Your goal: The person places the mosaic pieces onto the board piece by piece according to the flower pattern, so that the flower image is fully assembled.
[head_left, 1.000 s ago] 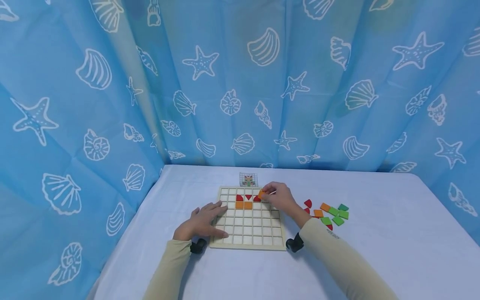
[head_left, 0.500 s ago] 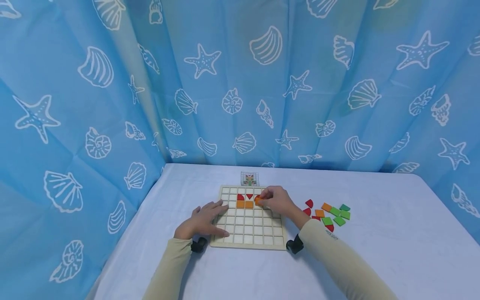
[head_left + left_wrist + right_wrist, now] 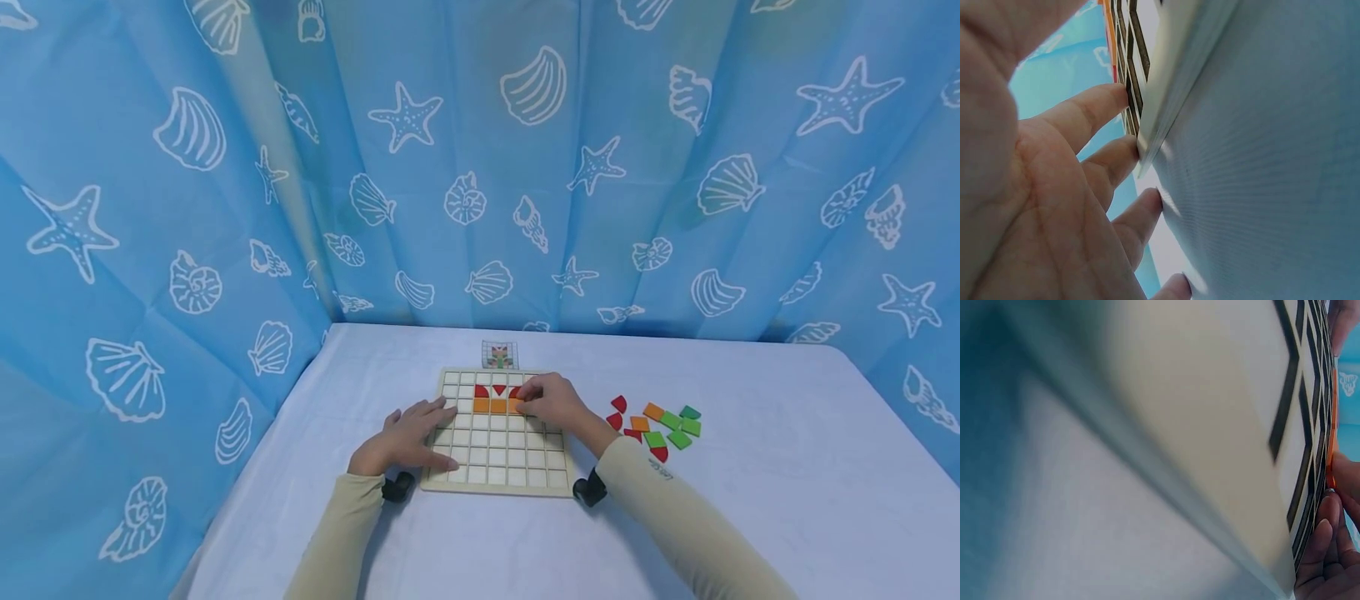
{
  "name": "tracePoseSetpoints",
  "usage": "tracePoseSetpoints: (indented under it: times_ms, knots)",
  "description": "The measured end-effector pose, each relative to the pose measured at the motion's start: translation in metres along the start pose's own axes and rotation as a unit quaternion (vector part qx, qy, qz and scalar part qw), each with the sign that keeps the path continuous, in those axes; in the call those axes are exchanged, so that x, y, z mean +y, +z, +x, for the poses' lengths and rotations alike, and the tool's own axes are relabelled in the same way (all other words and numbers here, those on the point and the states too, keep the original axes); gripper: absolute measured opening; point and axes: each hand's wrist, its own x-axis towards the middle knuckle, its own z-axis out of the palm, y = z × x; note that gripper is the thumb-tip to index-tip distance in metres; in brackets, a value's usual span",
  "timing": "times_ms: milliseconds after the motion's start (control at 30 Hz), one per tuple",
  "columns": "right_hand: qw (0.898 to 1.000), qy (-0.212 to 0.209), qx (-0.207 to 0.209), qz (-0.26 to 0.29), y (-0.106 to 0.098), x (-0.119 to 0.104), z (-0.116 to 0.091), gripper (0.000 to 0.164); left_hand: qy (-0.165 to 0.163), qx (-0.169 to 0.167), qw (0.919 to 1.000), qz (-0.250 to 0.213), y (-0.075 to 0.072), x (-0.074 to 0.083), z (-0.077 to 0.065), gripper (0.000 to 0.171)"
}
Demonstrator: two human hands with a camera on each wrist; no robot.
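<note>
A pale wooden grid board lies on the table. My left hand rests over its left edge with fingers spread; in the left wrist view, two fingertips touch the frame and others reach the cloth. My right hand pinches an orange square tile at a cell in the board's third row, fingers partly covering it. Two orange square tiles sit in the cells to its left. Above this row are a red quarter-circle tile, a red triangle tile and another red tile.
Loose red, orange and green tiles are scattered on the white tablecloth right of the board. A small pattern card lies just behind the board. A blue curtain with white shells and starfish hangs behind the table.
My right hand has brought the orange tile down from the red tile's row to the cell beside the other two orange tiles, where it now lies level. The left hand stays in place.
</note>
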Motion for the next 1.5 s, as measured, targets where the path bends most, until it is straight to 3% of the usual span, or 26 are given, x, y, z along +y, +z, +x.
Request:
tracePoseSetpoints:
  times_ms: [200,733,1000,1500]
  knots:
    - [1.000,0.008,-0.002,-0.025,-0.003,-0.006,-0.001,0.006,0.004,0.000,1.0000,0.001,-0.001,-0.001,0.002,0.093]
    - [0.999,0.020,-0.023,0.019,-0.003,0.008,0.005,0.011,-0.002,-0.005,1.0000,0.001,-0.001,-0.002,0.003,0.094]
    - [0.998,0.027,-0.045,0.020,-0.007,0.003,0.005,0.013,0.004,-0.002,1.0000,0.005,0.000,-0.004,0.002,0.093]
    - [0.998,0.040,-0.045,0.030,-0.006,0.002,0.004,0.013,0.006,0.003,0.9999,0.010,0.002,-0.003,0.004,0.092]
